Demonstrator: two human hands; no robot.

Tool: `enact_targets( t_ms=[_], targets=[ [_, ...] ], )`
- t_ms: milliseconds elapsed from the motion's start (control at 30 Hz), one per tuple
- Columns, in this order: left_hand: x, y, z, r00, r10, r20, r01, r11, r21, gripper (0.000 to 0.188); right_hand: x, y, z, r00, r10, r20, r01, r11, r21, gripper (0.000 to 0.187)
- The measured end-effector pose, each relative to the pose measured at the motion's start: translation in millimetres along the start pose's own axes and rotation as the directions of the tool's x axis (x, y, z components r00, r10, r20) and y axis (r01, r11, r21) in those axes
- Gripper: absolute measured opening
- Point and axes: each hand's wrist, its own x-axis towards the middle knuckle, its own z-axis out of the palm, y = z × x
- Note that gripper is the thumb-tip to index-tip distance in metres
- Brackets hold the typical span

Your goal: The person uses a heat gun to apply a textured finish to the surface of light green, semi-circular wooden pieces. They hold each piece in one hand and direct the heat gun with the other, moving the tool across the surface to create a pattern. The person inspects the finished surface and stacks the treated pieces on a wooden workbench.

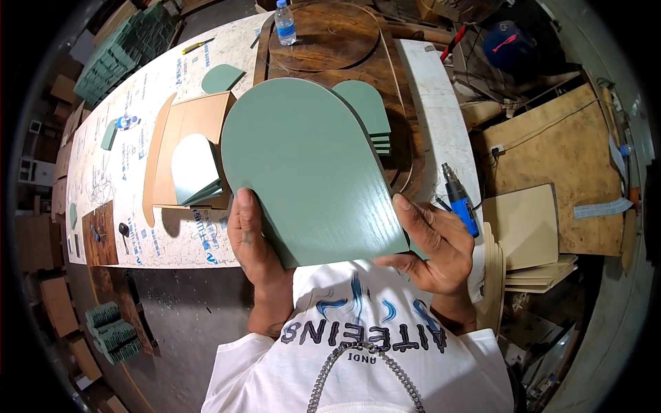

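Between my two hands is a green board (310, 165) with a rounded top and a straight lower edge, held up in front of my chest. My left hand (251, 234) grips its left edge, thumb on the face and the other fingers hidden behind. At the lower right, my right hand (434, 244) holds the edge and corner with thumb and fingers. Behind the board, a stack of similar green panels (365, 107) lies on a dark wooden board (330, 58). Left of it, a fanned stack of rounded panels (195, 165) rests on a tan wooden piece (163, 155).
A blue heat gun (459, 203) lies right of my hand on the white table (441, 103). A water bottle (284, 24) stands at the back. A yellow-handled tool (197, 46) and another green panel (222, 78) lie far left. Tan boards (520, 227) are stacked at right.
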Motion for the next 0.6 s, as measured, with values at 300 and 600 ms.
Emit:
enact_targets(
  t_ms=[300,600],
  targets=[
    [-5,-3,-3,0.999,0.038,0.016,-0.037,0.998,-0.043,0.048,-6,1,8,0.995,0.017,-0.096,-0.015,1.000,0.023,0.054],
    [-5,-6,-1,0.999,0.043,-0.025,-0.045,0.992,-0.115,0.046,-13,-1,16,0.972,0.114,-0.205,-0.106,0.993,0.046,0.051]
  ],
)
